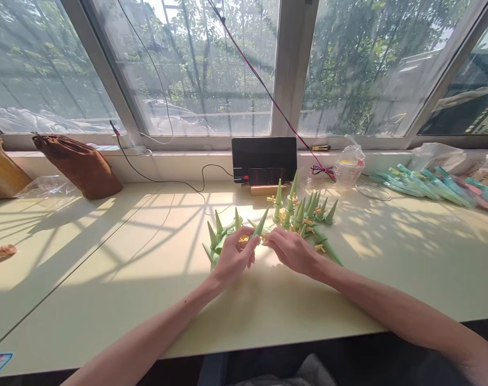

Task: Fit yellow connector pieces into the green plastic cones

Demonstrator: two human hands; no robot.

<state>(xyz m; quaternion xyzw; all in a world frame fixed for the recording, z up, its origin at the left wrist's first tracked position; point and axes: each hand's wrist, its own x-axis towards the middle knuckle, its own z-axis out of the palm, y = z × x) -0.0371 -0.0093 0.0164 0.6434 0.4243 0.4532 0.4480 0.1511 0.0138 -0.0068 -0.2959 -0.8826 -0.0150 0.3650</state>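
My left hand (238,252) is closed around a pointed green cone (261,222), which tilts up and to the right. Just beside it, my right hand (289,247) pinches with bent fingers near the cone's lower end; what lies between its fingertips is too small to make out. Left of my left hand is a group of green cones (212,235), partly hidden by that hand. Beyond my right hand stand several more green cone pieces (299,212) with small yellow-orange parts on them. One long green cone (327,247) lies on its side by my right wrist.
A black tablet (264,150) and a phone (267,176) lean on a wooden stand (264,190) at the back of the table (147,300). A brown bag (81,169) stands back left. Turquoise plastic pieces (433,185) and a clear bag (349,163) are at right.
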